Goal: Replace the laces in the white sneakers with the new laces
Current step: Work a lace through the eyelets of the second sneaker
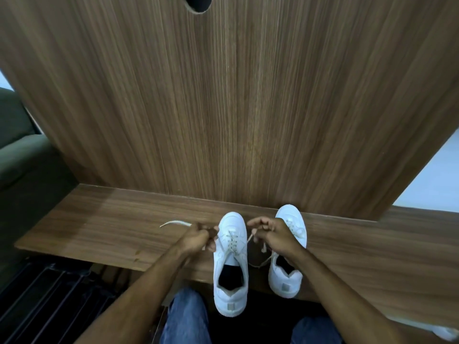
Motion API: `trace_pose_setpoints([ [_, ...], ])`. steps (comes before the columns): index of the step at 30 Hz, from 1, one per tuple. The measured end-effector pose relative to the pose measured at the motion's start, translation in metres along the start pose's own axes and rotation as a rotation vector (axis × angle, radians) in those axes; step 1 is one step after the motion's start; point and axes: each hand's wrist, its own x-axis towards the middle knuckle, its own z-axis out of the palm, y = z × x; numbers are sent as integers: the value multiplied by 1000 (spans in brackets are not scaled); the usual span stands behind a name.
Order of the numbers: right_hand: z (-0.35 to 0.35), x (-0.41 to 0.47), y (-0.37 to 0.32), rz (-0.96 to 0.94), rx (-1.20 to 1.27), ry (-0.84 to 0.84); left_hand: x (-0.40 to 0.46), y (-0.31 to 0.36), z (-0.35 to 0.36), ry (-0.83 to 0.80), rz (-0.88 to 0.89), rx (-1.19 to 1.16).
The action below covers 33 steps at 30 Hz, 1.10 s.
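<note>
A home or office desk corner.
A brown wood-grain laminate desk (104, 227) meets a matching back panel with a round cable hole (198, 3); a grey-green upholstered seat (19, 155) sits alongside.

Head view, steeply downward, close over wooden desk (124, 234)

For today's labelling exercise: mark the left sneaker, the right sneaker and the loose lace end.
left sneaker (232, 274): head view, side panel.
right sneaker (289, 213): head view, toe cap.
loose lace end (173, 223): head view, its free stretch.
</note>
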Motion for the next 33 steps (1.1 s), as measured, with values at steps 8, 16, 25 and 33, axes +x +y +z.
trace_pose_setpoints([
  [8,12,2,-64,-133,289,53,-30,70,37,-198,-77,-215],
  [16,12,-12,-63,349,-13,-88,-47,105,33,-88,351,56],
  [25,2,5,-64,476,108,-432,-51,102,31,-216,520,199],
  [33,-27,21,-55,302,193,-220,-59,115,20,-115,509,-48],
])
